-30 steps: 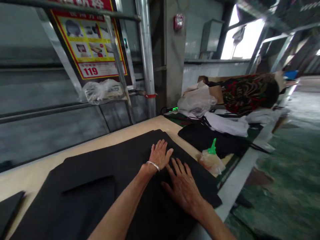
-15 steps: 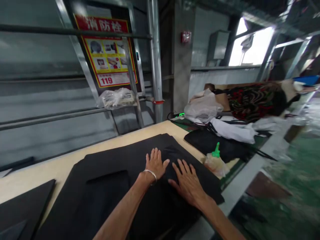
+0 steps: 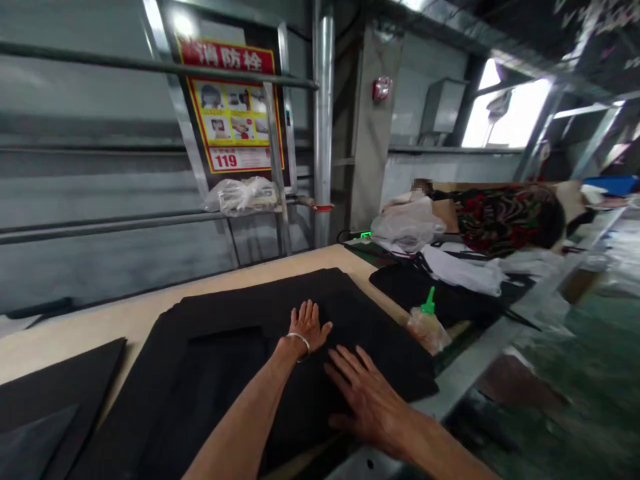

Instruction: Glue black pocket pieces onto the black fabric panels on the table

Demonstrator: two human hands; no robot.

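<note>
A stack of matte black fabric sheets (image 3: pixel 235 313) lies on the pale wooden table (image 3: pixel 100 340). The left hand (image 3: pixel 307 327), wearing a silver bangle (image 3: pixel 299 347), and the right hand (image 3: pixel 367 407) both rest on it, each grip open, palm down, with fingers spread. The stack looks light, soft and limp, probably with little slip, and seems best taken by its edges with both hands. A green-capped glue bottle in a clear plastic bag (image 3: pixel 427 327) stands just right of it.

A grey metal shutter wall (image 3: pixel 90 173) runs along the left, carrying a red-and-yellow fire hydrant poster (image 3: pixel 230 107) beside a vertical steel pipe (image 3: pixel 323 133). A concrete pillar (image 3: pixel 373 160) bears a red alarm (image 3: pixel 381 89), daylight floods through a window (image 3: pixel 510 113) at right, and the floor (image 3: pixel 590 347) is painted green.
</note>
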